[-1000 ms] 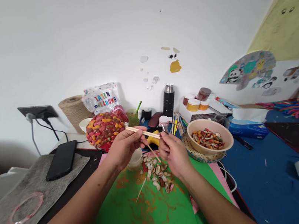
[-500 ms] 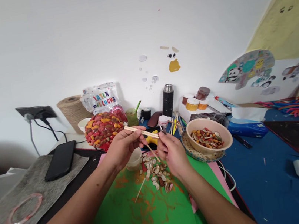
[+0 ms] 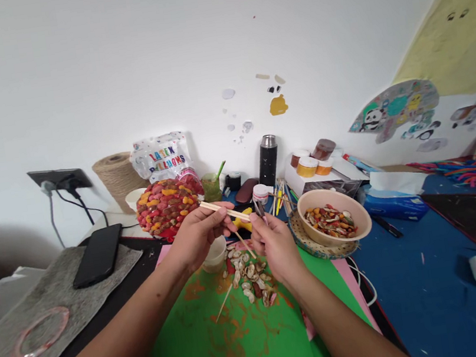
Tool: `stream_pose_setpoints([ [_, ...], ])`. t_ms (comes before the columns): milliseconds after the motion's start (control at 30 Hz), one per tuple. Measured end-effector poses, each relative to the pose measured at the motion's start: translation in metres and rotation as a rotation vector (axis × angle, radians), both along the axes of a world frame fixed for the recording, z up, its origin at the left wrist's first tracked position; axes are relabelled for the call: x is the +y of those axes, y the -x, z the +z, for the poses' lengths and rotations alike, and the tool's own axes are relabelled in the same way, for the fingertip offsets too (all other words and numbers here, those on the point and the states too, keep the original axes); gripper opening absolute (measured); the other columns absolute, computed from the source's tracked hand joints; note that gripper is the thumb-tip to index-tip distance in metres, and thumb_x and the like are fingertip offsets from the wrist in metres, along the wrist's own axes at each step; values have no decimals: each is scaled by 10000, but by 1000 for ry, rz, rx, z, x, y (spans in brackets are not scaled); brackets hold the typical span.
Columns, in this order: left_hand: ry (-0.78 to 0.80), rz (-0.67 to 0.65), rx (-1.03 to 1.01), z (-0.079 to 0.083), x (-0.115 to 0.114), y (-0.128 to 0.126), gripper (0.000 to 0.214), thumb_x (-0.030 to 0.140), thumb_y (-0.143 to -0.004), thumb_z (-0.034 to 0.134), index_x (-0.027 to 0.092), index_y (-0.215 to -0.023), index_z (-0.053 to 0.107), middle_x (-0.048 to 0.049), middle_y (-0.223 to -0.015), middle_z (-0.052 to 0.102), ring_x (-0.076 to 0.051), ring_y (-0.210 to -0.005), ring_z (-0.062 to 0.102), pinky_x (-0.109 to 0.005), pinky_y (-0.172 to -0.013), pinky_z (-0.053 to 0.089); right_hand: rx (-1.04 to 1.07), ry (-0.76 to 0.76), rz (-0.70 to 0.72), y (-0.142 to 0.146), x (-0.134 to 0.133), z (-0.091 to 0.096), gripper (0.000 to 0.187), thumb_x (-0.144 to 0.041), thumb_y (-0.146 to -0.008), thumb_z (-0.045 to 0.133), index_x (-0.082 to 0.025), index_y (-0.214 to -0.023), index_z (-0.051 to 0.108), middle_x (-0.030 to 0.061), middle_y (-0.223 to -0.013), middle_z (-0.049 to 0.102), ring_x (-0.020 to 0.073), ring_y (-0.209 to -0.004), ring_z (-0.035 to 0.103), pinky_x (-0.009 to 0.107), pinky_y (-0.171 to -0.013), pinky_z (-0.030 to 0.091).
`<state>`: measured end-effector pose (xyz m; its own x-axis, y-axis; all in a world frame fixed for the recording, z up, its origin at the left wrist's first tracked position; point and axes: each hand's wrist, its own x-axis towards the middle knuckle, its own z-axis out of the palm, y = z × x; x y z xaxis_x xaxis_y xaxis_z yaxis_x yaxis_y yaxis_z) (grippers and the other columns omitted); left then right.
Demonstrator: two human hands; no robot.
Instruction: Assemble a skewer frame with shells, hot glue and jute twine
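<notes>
Sticks pinched across both hands, plain shells heaped below

Your left hand [image 3: 203,231] has its fingers closed around a pair of pale sticks [image 3: 225,211], which slope down to the right across the gap between your hands. A thinner stick [image 3: 245,244] slants down from under the left fingers, over the heap. Your right hand [image 3: 278,247] is closed in a pinch at the pair's right end. A slim dark tool [image 3: 260,208] pokes up beside those fingers; can't tell whether they grip it.

Straight below your fingers: loose shells [image 3: 252,275], mostly plain, a few reddish, on a paint-smeared green sheet [image 3: 188,353]. Another thin stick [image 3: 224,303] lies left of them. White cup [image 3: 214,258] just below the left fingers.

Progress, judged by what lies out: colouring looks well advanced. Beyond the left fingers, the ball [image 3: 164,207] is thickly covered in red, orange and brown pieces on the face you can see; its far side is hidden. Right of the right fingers, a bowl [image 3: 362,216] holds many coloured pieces [image 3: 329,221], apart from the ball. The plain heap seems uncoloured as yet. The sticks look whole and bare.
</notes>
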<state>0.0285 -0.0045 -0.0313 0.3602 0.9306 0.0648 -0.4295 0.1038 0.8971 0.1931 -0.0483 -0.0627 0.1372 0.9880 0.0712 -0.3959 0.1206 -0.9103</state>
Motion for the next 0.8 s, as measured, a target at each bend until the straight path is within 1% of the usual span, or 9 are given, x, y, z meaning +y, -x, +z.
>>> stream_pose_setpoints([
  [267,-6,3,17,3,-1,0,369,382,-721,963,116,-941,832,-77,-683,773,-137,-602,667,-211,-584,499,4,-10,-2,1,-2,4,548,-591,-824,804,-228,-658,428,-124,-499,343,41,-378,233,202,-387,193],
  [500,-25,3,27,5,-2,-1,367,387,-721,964,115,-930,832,-77,-680,775,-136,-595,663,-216,-586,501,-7,-35,13,0,-2,3,568,-622,-835,792,-224,-657,428,-121,-513,343,38,-384,235,198,-390,180],
  [633,-26,-1,32,6,-4,-1,384,405,-711,972,120,-926,831,-70,-678,773,-132,-593,660,-216,-596,510,-38,-38,7,0,-2,1,533,-622,-838,796,-228,-703,463,-128,-514,336,47,-401,214,197,-390,184],
  [800,-46,-14,60,4,-3,0,388,408,-722,963,122,-947,828,-67,-696,776,-138,-610,669,-227,-612,522,-97,-16,-4,-1,-2,-1,483,-625,-860,773,-228,-745,523,-127,-507,326,64,-422,207,202,-392,219],
])
